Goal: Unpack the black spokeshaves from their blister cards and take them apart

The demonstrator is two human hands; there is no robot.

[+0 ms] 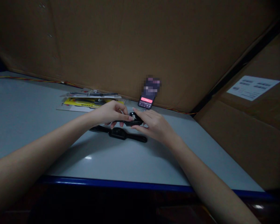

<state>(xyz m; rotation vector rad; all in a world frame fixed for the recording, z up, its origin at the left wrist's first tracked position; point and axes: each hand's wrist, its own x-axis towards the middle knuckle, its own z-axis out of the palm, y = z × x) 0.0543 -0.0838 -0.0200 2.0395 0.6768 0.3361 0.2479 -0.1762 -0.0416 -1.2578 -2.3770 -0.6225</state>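
Observation:
Both hands hold a black spokeshave (134,122) just above the table. My left hand (110,112) is closed around one handle, its thumb pressed on the middle part near a small shiny piece. From the other side my right hand (156,125) grips the body's right end between thumb and fingers, hiding the far handle. A second black spokeshave (118,133), with a wide middle and two handles, lies on the table just below and nearer to me; neither hand appears to grip it.
Flat packages (84,102) with yellow card and clear plastic are stacked behind my left hand. A lit phone (146,99) leans against the cardboard wall (112,46). Twisted wires (32,79) run along the table's back. A blue edge (116,182) borders the table (102,165) in front.

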